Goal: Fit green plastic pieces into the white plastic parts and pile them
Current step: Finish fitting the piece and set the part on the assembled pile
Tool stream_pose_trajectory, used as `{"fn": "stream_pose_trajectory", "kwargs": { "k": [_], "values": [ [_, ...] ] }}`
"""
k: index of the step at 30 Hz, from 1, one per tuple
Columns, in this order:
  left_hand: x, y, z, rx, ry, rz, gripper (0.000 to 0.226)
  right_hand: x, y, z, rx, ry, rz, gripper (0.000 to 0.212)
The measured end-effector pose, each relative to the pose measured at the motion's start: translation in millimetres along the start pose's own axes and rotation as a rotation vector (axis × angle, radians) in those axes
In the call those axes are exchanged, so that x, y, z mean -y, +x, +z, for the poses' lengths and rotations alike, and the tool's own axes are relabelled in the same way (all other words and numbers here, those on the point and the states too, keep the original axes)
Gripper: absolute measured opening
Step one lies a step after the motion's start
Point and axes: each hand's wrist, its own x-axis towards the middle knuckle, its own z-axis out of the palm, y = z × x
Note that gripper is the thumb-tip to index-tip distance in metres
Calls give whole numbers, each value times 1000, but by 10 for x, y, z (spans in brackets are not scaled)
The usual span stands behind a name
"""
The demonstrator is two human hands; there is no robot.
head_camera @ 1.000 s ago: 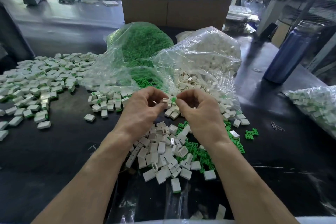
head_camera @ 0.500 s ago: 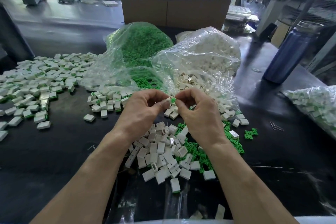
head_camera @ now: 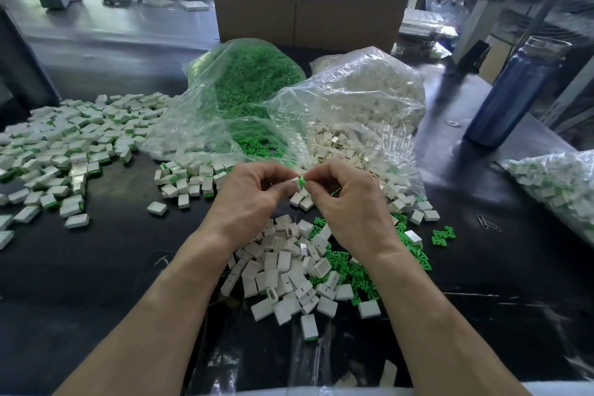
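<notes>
Left hand (head_camera: 254,199) pinches small white rectangular part (head_camera: 294,180); right hand (head_camera: 350,202) pinches bright green piece (head_camera: 302,182) vs its end, both grips narrow, above surface (head_camera: 96,267).

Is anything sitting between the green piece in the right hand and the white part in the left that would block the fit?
Nothing visible. The right hand pinches the green piece right against the white part held by the left hand, above the loose parts on the table.

The black table (head_camera: 96,267) carries loose white parts (head_camera: 283,270), green pieces (head_camera: 347,264) and plastic bags (head_camera: 353,96).
</notes>
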Motion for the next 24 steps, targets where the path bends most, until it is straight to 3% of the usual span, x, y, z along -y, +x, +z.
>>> {"fn": "stream_pose_trajectory", "kwargs": {
  "k": [24],
  "values": [
    [3,-11,-24,68,-234,-70,16,-18,10,-27,24,59,21,7]
  ]
}}
